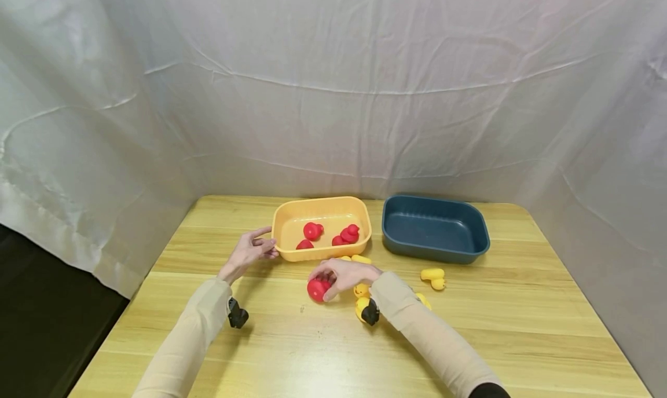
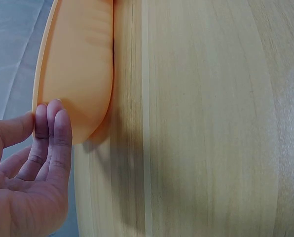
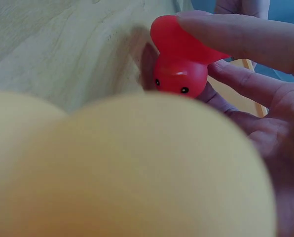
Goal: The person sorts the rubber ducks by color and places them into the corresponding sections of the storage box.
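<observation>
At the left end of the yellow basin [image 1: 325, 251], my left hand [image 1: 249, 252] pinches the rim between thumb and fingers. The left wrist view shows the thumb [image 2: 18, 129] meeting the rim and the other fingers bent against the basin's wall [image 2: 85, 64]. My right hand [image 1: 346, 274] grips a red toy duck [image 1: 315, 291] in front of that basin, thumb on one side and fingers on the other. Its head with black dot eyes [image 3: 180, 76] shows in the right wrist view. Several red ducks [image 1: 312, 231] lie inside the yellow basin.
A dark blue basin [image 1: 435, 252] stands right of the yellow one. Yellow toy ducks lie beside and partly under my right forearm, and another yellow duck [image 1: 433, 276] sits before the blue basin. A blurred yellow shape [image 3: 137, 168] fills the lower right wrist view. White cloth [image 1: 333, 108] hangs behind.
</observation>
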Demonstrator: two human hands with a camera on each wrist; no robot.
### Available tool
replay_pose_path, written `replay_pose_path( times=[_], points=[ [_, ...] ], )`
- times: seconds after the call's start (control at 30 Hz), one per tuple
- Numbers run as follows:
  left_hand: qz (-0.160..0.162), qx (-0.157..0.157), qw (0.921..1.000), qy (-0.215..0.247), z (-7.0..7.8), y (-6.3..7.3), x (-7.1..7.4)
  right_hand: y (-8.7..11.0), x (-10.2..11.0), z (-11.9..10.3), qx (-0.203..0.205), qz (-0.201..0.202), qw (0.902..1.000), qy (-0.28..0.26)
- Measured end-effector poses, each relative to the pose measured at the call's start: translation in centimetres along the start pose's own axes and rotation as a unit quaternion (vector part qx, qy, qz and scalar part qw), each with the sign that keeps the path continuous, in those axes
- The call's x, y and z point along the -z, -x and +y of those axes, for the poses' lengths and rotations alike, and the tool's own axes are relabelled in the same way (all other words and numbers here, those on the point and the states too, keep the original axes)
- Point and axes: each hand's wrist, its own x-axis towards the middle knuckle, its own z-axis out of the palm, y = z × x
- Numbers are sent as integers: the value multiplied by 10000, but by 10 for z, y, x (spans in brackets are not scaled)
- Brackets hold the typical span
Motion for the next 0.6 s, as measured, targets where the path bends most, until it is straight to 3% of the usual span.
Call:
replay_pose_path(
  times=[0.37, 0.6],
  points=[
    [7, 15, 10000, 15, 0, 0, 0, -2, 3, 2, 577, 215, 9981, -59],
    [46, 29, 10000, -30, 0, 0, -1, -2, 4, 2, 778, 519, 9946, -450]
  ],
)
